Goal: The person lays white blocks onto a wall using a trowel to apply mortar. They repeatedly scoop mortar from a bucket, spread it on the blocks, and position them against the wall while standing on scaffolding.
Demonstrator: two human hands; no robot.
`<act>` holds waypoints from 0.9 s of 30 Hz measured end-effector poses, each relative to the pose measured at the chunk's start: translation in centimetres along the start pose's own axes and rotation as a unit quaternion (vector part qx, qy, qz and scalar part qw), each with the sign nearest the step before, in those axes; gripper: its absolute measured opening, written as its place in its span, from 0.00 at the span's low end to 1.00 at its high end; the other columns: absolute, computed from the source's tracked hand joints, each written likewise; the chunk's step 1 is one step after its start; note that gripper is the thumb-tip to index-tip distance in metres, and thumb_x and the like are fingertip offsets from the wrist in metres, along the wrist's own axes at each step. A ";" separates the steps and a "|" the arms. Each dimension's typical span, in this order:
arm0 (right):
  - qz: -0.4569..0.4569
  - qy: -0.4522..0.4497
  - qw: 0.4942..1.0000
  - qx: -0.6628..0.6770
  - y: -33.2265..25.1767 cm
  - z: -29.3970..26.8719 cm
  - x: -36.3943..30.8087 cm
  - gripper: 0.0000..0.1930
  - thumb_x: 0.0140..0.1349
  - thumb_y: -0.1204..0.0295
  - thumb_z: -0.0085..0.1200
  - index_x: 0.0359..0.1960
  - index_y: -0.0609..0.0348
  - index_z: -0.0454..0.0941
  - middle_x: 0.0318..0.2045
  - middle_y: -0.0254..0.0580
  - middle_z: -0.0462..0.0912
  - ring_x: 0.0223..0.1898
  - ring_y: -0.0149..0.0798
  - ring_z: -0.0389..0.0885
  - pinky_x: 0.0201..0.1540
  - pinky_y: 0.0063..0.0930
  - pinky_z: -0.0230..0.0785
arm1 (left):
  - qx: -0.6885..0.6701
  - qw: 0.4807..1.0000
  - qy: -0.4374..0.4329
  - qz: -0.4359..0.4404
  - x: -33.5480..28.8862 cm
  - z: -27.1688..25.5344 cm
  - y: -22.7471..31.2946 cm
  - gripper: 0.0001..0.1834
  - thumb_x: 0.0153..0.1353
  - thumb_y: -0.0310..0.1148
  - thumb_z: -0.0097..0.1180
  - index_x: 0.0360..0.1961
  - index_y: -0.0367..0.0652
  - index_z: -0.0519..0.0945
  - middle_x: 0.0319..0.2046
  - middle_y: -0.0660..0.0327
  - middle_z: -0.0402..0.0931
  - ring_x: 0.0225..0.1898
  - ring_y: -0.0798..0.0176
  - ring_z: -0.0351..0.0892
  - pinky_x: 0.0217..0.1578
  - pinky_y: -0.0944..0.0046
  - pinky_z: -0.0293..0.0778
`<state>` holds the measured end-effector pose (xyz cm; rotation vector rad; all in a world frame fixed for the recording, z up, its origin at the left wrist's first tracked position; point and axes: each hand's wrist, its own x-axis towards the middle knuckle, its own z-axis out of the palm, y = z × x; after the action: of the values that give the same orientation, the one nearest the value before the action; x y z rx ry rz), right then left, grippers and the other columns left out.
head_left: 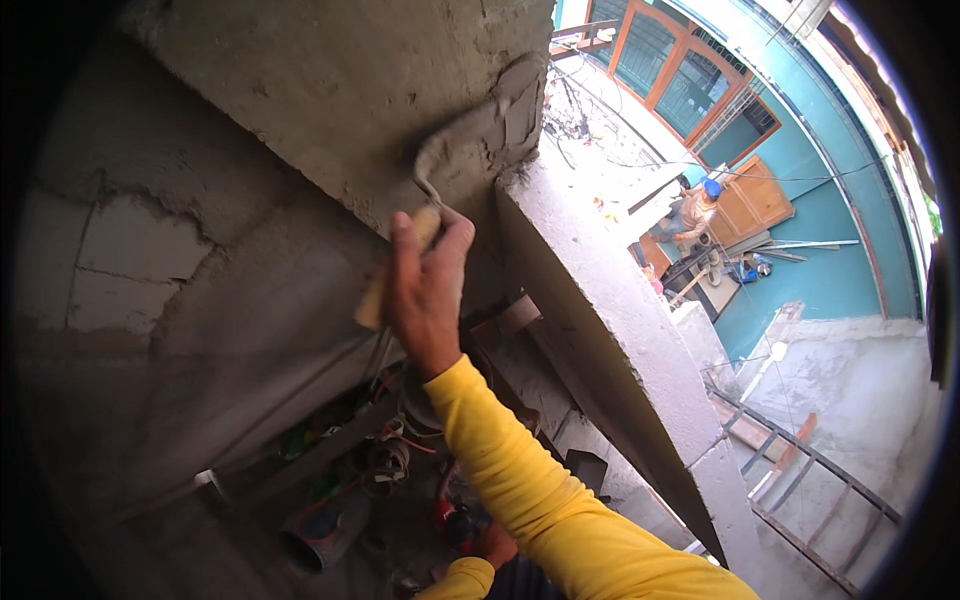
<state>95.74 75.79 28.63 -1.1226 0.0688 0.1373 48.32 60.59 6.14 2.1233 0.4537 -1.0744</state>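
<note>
My right hand (430, 290), at the end of a yellow sleeve, is closed round the wooden handle of a trowel (455, 150). Grey mortar coats its blade, which lies against the rough underside of a concrete surface (320, 90), close to the corner where a pale beam (620, 310) meets it. Wet mortar (522, 105) sits around the blade's far end. Low in the picture, partly behind my right forearm, is my left hand (492, 546). Its fingers are hidden. A red and black object (452, 520) is beside it, too dim to name.
Left, a rough wall shows a patch of bare blocks (135, 265). Below lie a bucket-like container (325, 535) and coiled hose or cable (388, 462). Beyond the beam, a ladder (800, 480) lies at lower right, and a person in a blue cap (695, 215) sits near a wooden panel (755, 200).
</note>
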 end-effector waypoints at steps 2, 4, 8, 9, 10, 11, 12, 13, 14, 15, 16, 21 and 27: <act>0.002 -0.027 0.999 0.044 -3.4 1.3 -1.0 0.21 0.80 0.62 0.53 0.60 0.63 0.58 0.39 0.44 0.75 0.25 0.34 0.82 0.25 0.32 0.80 | -0.003 1.000 -0.005 0.007 -0.5 -0.8 1.1 0.35 0.69 0.52 0.57 0.75 0.59 0.70 0.73 0.56 0.69 0.68 0.36 0.72 0.70 0.37 0.65; -0.016 0.004 0.996 0.092 -3.4 1.6 -1.0 0.22 0.81 0.62 0.51 0.62 0.64 0.57 0.41 0.45 0.74 0.25 0.34 0.81 0.25 0.32 0.79 | 0.013 1.000 0.018 -0.006 -0.3 -0.2 0.8 0.35 0.68 0.51 0.58 0.75 0.62 0.71 0.71 0.54 0.71 0.68 0.36 0.72 0.70 0.37 0.66; -0.001 -0.007 0.996 0.094 -3.3 1.0 -0.1 0.23 0.81 0.61 0.50 0.63 0.64 0.56 0.44 0.46 0.73 0.26 0.35 0.81 0.26 0.32 0.79 | 0.022 0.998 0.054 -0.030 1.1 4.6 -2.7 0.40 0.65 0.54 0.62 0.77 0.64 0.67 0.70 0.47 0.72 0.69 0.34 0.71 0.69 0.37 0.68; -0.012 -0.021 0.996 0.082 -3.1 0.7 -0.3 0.23 0.81 0.61 0.50 0.63 0.64 0.56 0.45 0.45 0.73 0.27 0.34 0.81 0.26 0.32 0.79 | -0.015 0.996 0.067 -0.061 1.2 4.6 -2.4 0.43 0.64 0.56 0.63 0.78 0.63 0.65 0.70 0.44 0.71 0.70 0.33 0.70 0.68 0.38 0.68; -0.022 -0.034 0.997 0.071 -2.9 0.4 -0.3 0.23 0.81 0.61 0.49 0.63 0.64 0.56 0.45 0.45 0.73 0.27 0.34 0.80 0.26 0.32 0.79 | -0.031 0.994 0.060 -0.084 1.2 4.5 -2.1 0.46 0.62 0.57 0.64 0.79 0.61 0.63 0.71 0.42 0.69 0.71 0.33 0.70 0.69 0.38 0.68; -0.026 -0.020 0.996 0.083 -2.9 0.1 -0.1 0.23 0.82 0.61 0.49 0.63 0.64 0.56 0.45 0.45 0.73 0.28 0.34 0.80 0.26 0.31 0.79 | -0.047 0.992 0.055 -0.106 1.3 4.4 -1.8 0.49 0.61 0.58 0.65 0.80 0.59 0.61 0.71 0.39 0.67 0.71 0.32 0.69 0.69 0.38 0.68; -0.028 -0.006 0.995 0.098 -2.8 -0.1 0.0 0.23 0.82 0.61 0.49 0.63 0.64 0.56 0.45 0.45 0.73 0.28 0.34 0.80 0.27 0.31 0.78 | -0.042 0.991 0.031 -0.124 1.1 3.5 -1.0 0.52 0.59 0.60 0.66 0.81 0.57 0.59 0.72 0.37 0.65 0.72 0.32 0.68 0.69 0.38 0.69; -0.030 0.008 0.993 0.113 -2.8 -0.4 0.2 0.22 0.82 0.60 0.49 0.62 0.64 0.57 0.45 0.45 0.73 0.29 0.34 0.80 0.27 0.30 0.78 | -0.040 0.990 0.020 -0.133 1.2 3.8 -1.2 0.54 0.59 0.60 0.67 0.81 0.55 0.58 0.73 0.35 0.64 0.72 0.31 0.68 0.69 0.38 0.68; -0.026 0.015 0.994 0.101 -3.1 -1.1 0.9 0.22 0.82 0.61 0.49 0.62 0.64 0.57 0.45 0.45 0.73 0.29 0.33 0.80 0.27 0.30 0.78 | -0.035 0.989 0.007 -0.141 1.1 3.7 -1.2 0.55 0.58 0.61 0.67 0.82 0.53 0.57 0.73 0.33 0.62 0.72 0.31 0.67 0.69 0.39 0.68; -0.018 0.011 0.995 0.099 -3.7 -1.0 1.9 0.22 0.82 0.61 0.49 0.62 0.63 0.57 0.46 0.45 0.73 0.30 0.33 0.81 0.27 0.29 0.78 | -0.037 0.988 0.019 -0.150 1.6 5.1 -2.7 0.56 0.58 0.61 0.67 0.82 0.51 0.57 0.74 0.32 0.61 0.72 0.30 0.67 0.70 0.39 0.68; -0.016 0.015 0.996 0.088 -3.9 -1.4 2.8 0.21 0.82 0.61 0.49 0.62 0.63 0.58 0.47 0.45 0.73 0.30 0.33 0.81 0.28 0.29 0.78 | -0.036 0.988 0.022 -0.148 2.0 5.2 -2.8 0.56 0.58 0.61 0.67 0.82 0.49 0.57 0.74 0.31 0.60 0.73 0.30 0.67 0.70 0.39 0.68; -0.059 0.003 0.998 0.001 -3.2 -1.3 2.0 0.21 0.81 0.60 0.51 0.64 0.60 0.61 0.31 0.39 0.77 0.24 0.31 0.78 0.25 0.27 0.74 | -0.041 0.982 -0.049 -0.177 2.9 4.6 -2.2 0.56 0.59 0.62 0.66 0.82 0.49 0.57 0.74 0.29 0.60 0.72 0.29 0.68 0.71 0.40 0.67; -0.062 0.041 0.988 -0.139 -1.5 -6.1 3.9 0.21 0.80 0.61 0.52 0.65 0.59 0.65 0.26 0.38 0.78 0.23 0.31 0.78 0.25 0.28 0.73 | -0.045 0.972 -0.077 -0.217 1.2 -1.0 2.6 0.56 0.61 0.63 0.63 0.82 0.47 0.55 0.75 0.30 0.59 0.74 0.30 0.65 0.72 0.40 0.65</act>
<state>99.91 69.90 26.87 -1.4073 0.0540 -0.0109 51.12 59.49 6.75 1.8871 0.9018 -1.4203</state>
